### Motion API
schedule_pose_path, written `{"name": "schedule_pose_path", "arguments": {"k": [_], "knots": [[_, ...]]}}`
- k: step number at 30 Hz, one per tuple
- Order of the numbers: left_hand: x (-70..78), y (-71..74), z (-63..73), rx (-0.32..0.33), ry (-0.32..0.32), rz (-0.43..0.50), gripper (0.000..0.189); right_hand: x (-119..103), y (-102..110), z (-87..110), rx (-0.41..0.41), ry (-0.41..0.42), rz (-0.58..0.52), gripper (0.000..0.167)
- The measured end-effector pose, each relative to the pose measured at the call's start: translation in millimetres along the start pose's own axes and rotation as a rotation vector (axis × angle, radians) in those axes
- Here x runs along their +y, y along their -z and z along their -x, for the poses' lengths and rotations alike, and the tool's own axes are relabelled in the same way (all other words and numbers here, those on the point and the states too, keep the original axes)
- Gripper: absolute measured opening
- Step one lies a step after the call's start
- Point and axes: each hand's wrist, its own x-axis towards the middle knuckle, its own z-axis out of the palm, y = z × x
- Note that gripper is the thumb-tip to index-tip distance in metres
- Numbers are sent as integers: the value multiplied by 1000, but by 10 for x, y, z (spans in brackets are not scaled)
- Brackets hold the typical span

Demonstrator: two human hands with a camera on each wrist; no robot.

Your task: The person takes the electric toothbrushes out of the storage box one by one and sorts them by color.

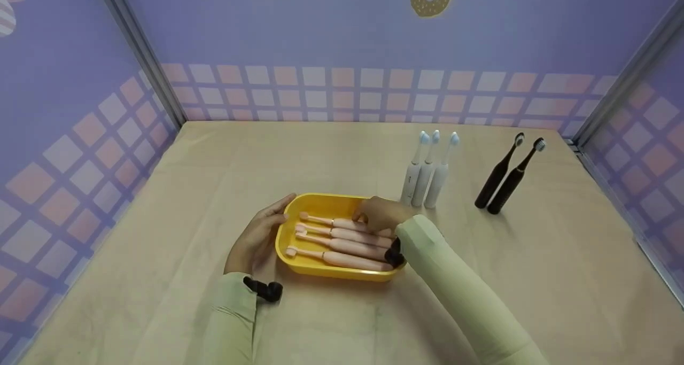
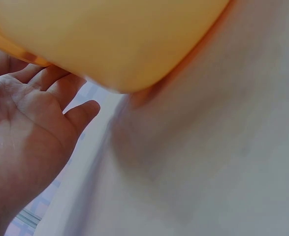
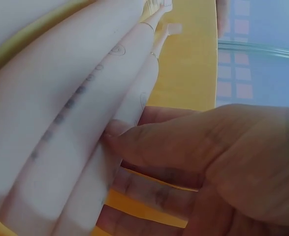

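Several pink electric toothbrushes (image 1: 355,246) lie side by side in a yellow tray (image 1: 342,272), heads to the left. My right hand (image 1: 382,215) reaches into the tray and grips the farthest pink toothbrush (image 1: 346,224) by its handle. In the right wrist view the thumb (image 3: 149,140) presses on one side of that handle, with the fingers (image 3: 149,191) on its other side. At the tray's left end my left hand (image 1: 260,234) holds the rim, thumb over the edge. The left wrist view shows the palm and fingers against the tray's outer side, some fingertips hidden.
Three white electric toothbrushes (image 1: 425,178) stand upright behind the tray to the right. Farther right stand two black electric toothbrushes (image 1: 506,175). Patterned panels (image 1: 342,49) enclose the table (image 1: 240,151) at the back and both sides.
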Motion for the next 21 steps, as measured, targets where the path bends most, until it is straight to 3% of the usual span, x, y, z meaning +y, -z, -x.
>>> {"name": "schedule_pose_path", "arguments": {"k": [1, 4, 9, 21], "knots": [[0, 0, 0, 0, 0, -4, 59, 28, 16, -43, 82, 38, 154, 41], [-1, -4, 0, 18, 4, -18, 58, 54, 19, -82, 70, 63, 180, 41], [0, -5, 2, 31, 14, -35, 58, 68, 12, -99, 80, 87, 204, 40], [2, 0, -1, 24, 10, -9, 59, 72, 35, -64, 55, 57, 163, 47]]}}
